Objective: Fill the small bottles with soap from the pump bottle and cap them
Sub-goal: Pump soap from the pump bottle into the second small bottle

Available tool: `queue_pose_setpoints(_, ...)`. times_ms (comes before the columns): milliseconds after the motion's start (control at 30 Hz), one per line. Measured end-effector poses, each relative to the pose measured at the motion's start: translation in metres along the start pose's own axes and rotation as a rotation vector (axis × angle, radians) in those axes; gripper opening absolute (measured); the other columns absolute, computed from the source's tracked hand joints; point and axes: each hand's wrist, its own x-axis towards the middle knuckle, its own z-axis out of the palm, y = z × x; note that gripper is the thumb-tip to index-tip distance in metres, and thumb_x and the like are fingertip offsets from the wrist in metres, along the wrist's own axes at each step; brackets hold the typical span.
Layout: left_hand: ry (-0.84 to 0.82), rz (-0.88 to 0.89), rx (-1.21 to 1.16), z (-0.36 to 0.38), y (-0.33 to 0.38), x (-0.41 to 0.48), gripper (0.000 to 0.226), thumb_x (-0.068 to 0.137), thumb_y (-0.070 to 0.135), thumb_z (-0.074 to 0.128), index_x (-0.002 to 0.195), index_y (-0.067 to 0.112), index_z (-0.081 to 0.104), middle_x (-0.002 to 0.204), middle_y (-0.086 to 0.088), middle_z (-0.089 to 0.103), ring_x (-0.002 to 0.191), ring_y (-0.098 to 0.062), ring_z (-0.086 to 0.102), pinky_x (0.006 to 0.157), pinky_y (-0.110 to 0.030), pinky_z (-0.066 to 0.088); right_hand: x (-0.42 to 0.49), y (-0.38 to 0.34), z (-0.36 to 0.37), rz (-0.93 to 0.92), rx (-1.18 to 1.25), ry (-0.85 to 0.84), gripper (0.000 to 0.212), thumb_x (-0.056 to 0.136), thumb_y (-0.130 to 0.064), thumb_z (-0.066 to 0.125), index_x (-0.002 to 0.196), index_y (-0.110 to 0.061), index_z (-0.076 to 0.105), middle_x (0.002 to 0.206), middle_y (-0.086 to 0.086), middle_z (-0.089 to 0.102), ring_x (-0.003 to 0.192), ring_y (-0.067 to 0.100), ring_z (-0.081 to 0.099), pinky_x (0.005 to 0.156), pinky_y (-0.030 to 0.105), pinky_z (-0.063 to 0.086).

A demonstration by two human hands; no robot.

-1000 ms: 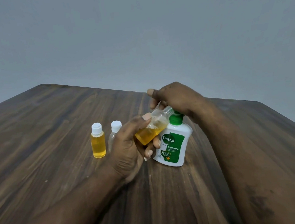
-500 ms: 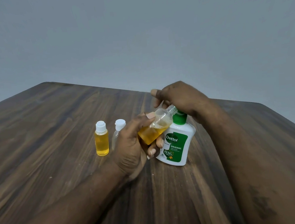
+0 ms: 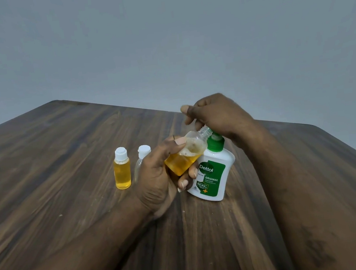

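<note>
Over the last second the open small bottle (image 3: pixel 186 156) is kept tilted in the left hand (image 3: pixel 157 177), whose fingers are curled round it, with its mouth at the nozzle of the pump bottle (image 3: pixel 212 175) standing toward the far edge of the desk (image 3: pixel 64 159). The soap level is hardly raised and froth is now seen, so filling is judged half done. The pump head is gripped under the curled right hand (image 3: pixel 216 112). Leftward, a capped full bottle (image 3: pixel 122 170) and a capped clear bottle (image 3: pixel 144 149) are stood, the clear one partly hidden behind the left hand.
</note>
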Motion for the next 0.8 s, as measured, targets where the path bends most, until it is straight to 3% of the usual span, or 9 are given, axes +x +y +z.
queue_pose_setpoints(67, 0.001, 0.001, 0.003, -0.0056, -0.0033, -0.0002, 0.046, 0.075, 0.040, 0.067, 0.097, 0.001, 0.064, 0.062, -0.019, 0.055, 0.042, -0.018, 0.039, 0.038, -0.022, 0.035, 0.0000, 0.0003, 0.0020, 0.036, -0.014, -0.095, 0.041, 0.100, -0.048, 0.063, 0.082, -0.015, 0.081, 0.081, -0.003, 0.068, 0.082, 0.017, 0.063, 0.088, 0.043, 0.052)
queue_pose_setpoints(133, 0.004, -0.010, 0.007, -0.0051, -0.0043, 0.0001, 0.047, 0.078, 0.039, 0.066, 0.102, -0.002, 0.063, 0.062, -0.019, 0.055, 0.041, -0.018, 0.039, 0.037, -0.023, 0.035, -0.0001, 0.0017, 0.0038, 0.045, -0.016, -0.142, 0.041, 0.100, -0.047, 0.063, 0.081, -0.015, 0.081, 0.081, -0.004, 0.068, 0.080, 0.016, 0.061, 0.090, 0.044, 0.051)
queue_pose_setpoints(267, -0.001, -0.019, 0.015, -0.0067, -0.0041, -0.0002, 0.056, 0.074, 0.042, 0.068, 0.106, -0.002, 0.061, 0.064, -0.019, 0.055, 0.045, -0.018, 0.040, 0.038, -0.022, 0.036, -0.0017, 0.0013, 0.0026, 0.034, -0.016, -0.117, 0.041, 0.101, -0.047, 0.062, 0.083, -0.015, 0.080, 0.078, -0.005, 0.067, 0.075, 0.015, 0.060, 0.085, 0.042, 0.051)
queue_pose_setpoints(367, -0.019, -0.004, 0.000, -0.0050, -0.0024, -0.0009, 0.049, 0.074, 0.041, 0.067, 0.099, -0.001, 0.061, 0.065, -0.019, 0.055, 0.044, -0.017, 0.044, 0.039, -0.023, 0.037, -0.0009, -0.0013, -0.0029, -0.029, 0.024, 0.072, 0.039, 0.098, -0.051, 0.065, 0.084, -0.017, 0.079, 0.073, -0.004, 0.070, 0.067, 0.009, 0.063, 0.068, 0.028, 0.047)
queue_pose_setpoints(433, -0.022, -0.003, -0.012, -0.0047, -0.0010, -0.0007, 0.050, 0.074, 0.041, 0.068, 0.100, -0.001, 0.061, 0.065, -0.019, 0.055, 0.044, -0.016, 0.046, 0.039, -0.022, 0.038, -0.0001, -0.0020, -0.0044, -0.062, 0.041, 0.127, 0.038, 0.096, -0.051, 0.066, 0.082, -0.018, 0.078, 0.072, -0.004, 0.071, 0.070, 0.009, 0.065, 0.066, 0.026, 0.046)
queue_pose_setpoints(633, -0.015, -0.022, 0.014, -0.0068, -0.0038, 0.0002, 0.050, 0.075, 0.041, 0.068, 0.104, 0.000, 0.064, 0.065, -0.019, 0.055, 0.047, -0.019, 0.039, 0.040, -0.023, 0.035, 0.0002, 0.0018, 0.0028, 0.046, 0.005, -0.146, 0.038, 0.100, -0.045, 0.064, 0.084, -0.015, 0.081, 0.077, -0.008, 0.063, 0.075, 0.013, 0.057, 0.082, 0.037, 0.047)
queue_pose_setpoints(800, 0.002, -0.033, 0.021, -0.0083, -0.0059, -0.0005, 0.045, 0.084, 0.036, 0.061, 0.107, -0.002, 0.063, 0.065, -0.018, 0.056, 0.045, -0.017, 0.041, 0.041, -0.024, 0.035, -0.0003, 0.0010, 0.0015, 0.030, -0.004, -0.142, 0.039, 0.101, -0.046, 0.062, 0.086, -0.015, 0.081, 0.079, -0.007, 0.062, 0.078, 0.013, 0.057, 0.083, 0.036, 0.046)
